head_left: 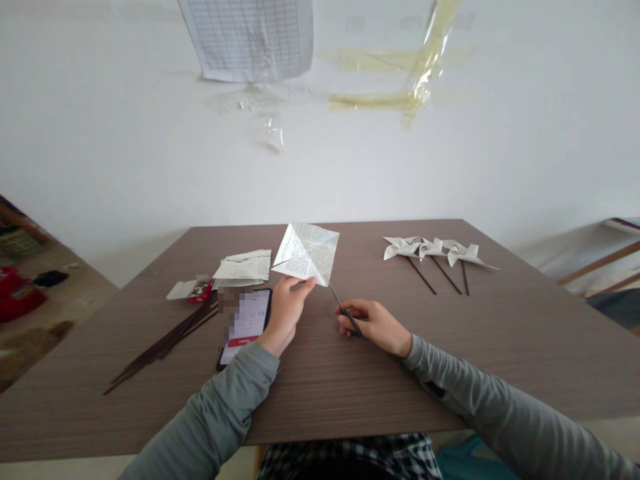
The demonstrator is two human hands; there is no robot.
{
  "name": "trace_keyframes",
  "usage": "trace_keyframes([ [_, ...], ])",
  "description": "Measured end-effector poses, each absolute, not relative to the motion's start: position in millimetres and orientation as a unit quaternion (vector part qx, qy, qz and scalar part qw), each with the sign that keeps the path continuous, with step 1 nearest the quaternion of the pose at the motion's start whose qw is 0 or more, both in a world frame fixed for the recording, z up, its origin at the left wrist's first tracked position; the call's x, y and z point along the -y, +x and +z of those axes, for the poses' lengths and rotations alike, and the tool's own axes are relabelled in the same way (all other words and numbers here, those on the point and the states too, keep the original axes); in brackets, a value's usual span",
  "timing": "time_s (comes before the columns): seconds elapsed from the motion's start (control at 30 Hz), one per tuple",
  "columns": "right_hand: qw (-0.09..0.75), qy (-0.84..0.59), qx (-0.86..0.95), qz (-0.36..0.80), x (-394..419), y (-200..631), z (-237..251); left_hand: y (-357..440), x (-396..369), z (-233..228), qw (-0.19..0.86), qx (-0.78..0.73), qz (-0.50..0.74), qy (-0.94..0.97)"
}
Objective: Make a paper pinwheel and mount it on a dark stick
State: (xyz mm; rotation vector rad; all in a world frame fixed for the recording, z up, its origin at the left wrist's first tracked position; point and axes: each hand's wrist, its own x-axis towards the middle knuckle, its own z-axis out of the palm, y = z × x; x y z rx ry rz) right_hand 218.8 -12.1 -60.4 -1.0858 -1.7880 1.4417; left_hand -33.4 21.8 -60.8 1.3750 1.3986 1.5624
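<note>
Left hand (287, 312) raised, pinching paper square (314, 252); right hand (377, 325) lower, gripping scissors (349, 316) at paper's corner.

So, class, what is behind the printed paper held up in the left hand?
Around the paper, the brown table shows behind it. The scissors run up to its lower corner; whether their tips reach behind is unclear. Anything directly behind the paper is covered.

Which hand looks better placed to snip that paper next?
Probably the right hand: it holds the scissors right at the near corner of the paper, which the left hand pinches.
</note>
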Motion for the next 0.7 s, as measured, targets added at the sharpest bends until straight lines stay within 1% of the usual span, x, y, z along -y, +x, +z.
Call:
trace_keyframes([
  [0.17, 0.299, -0.402, 0.667, 0.550, 10, 218, -64, -31, -18, -58, 0.331, -0.519, 0.596, 0.515],
  [0.7, 0.310, -0.383, 0.652, 0.577, 6, 219, -70, -29, -16, -56, 0.338, -0.520, 0.588, 0.519],
])
